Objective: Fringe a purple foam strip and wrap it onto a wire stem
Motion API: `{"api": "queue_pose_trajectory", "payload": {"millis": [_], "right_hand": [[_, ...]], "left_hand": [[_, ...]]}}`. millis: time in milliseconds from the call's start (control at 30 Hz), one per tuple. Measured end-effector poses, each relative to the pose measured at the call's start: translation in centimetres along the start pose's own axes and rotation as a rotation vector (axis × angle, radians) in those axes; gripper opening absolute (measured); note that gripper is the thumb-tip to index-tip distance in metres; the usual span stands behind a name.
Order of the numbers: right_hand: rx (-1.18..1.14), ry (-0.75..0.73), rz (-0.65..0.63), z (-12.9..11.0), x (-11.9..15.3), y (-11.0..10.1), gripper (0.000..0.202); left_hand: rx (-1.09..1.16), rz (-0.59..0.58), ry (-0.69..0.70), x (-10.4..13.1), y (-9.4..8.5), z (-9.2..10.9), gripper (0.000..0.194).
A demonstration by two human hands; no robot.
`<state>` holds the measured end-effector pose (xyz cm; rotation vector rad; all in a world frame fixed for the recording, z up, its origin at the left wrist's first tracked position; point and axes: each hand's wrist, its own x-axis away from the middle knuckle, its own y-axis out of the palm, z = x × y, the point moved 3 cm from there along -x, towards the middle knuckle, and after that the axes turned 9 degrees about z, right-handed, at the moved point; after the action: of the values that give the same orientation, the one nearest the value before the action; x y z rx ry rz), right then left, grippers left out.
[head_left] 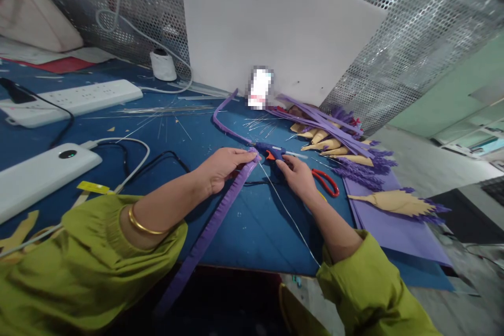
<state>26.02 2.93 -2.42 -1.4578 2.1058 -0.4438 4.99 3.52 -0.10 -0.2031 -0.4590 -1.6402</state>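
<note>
- Purple strip [222,212]: top end up in my L hand [220,169], approx. mid-table; rest slants down twd me & over the front edge.
- L fingers pinching that top end, thumb on top, strip bunched/crinkled there.
- My R hand [298,178]: fingers curled round the handle of the blue glue gun [277,153], orange trigger showing; nozzle pts L, just beside the pinched end. Can't tell if they touch.
- Thin wire [291,216] runs from nr the pinched end down to my R sleeve [370,283].
- 2nd purple length [222,127] lies bent behind the nozzle; can't tell if it joins my strip.
- R of my R hand: red-handled pliers [326,182], then purple flowers w/ tan wraps [326,144], one more on the purple paper [394,241].
- Back: lit phone [260,86], blurred, nr white board [275,21].
- L side: loose wires [169,110], white thread spool [163,66], power strip [84,98], white box w/ small dark display [43,181].
- All on the blue table [252,241].
</note>
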Motion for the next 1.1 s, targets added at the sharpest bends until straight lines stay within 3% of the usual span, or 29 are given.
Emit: {"api": "queue_pose_trajectory", "payload": {"millis": [67,133,233,433,633,800,1100], "right_hand": [[0.084,-0.183,0.116,-1.0,0.3,-0.8,0.034],[-0.088,-0.199,0.024,-1.9,0.9,-0.7,0.029],[-0.453,0.059,-0.194,-2.9,2.3,0.3,0.026],[-0.738,0.338,-0.282,-3.7,4.0,1.3,0.025],[-0.791,0.471,-0.259,-3.7,4.3,1.5,0.025],[-0.772,0.409,-0.209,-3.7,4.4,1.6,0.021],[-0.732,0.369,-0.202,-3.8,4.3,1.4,0.022]], "left_hand": [[0.007,-0.016,0.017,0.4,0.2,0.1,0.020],[0.017,-0.041,0.030,0.7,0.5,0.1,0.018],[0.043,-0.102,0.032,1.1,1.0,-0.3,0.013],[0.058,-0.187,0.086,1.2,1.7,-1.2,0.013],[0.054,-0.173,0.172,1.0,1.8,-1.8,0.015],[0.001,-0.152,0.226,1.0,1.9,-2.0,0.017],[0.014,-0.146,0.165,1.0,1.8,-1.9,0.019]]}}
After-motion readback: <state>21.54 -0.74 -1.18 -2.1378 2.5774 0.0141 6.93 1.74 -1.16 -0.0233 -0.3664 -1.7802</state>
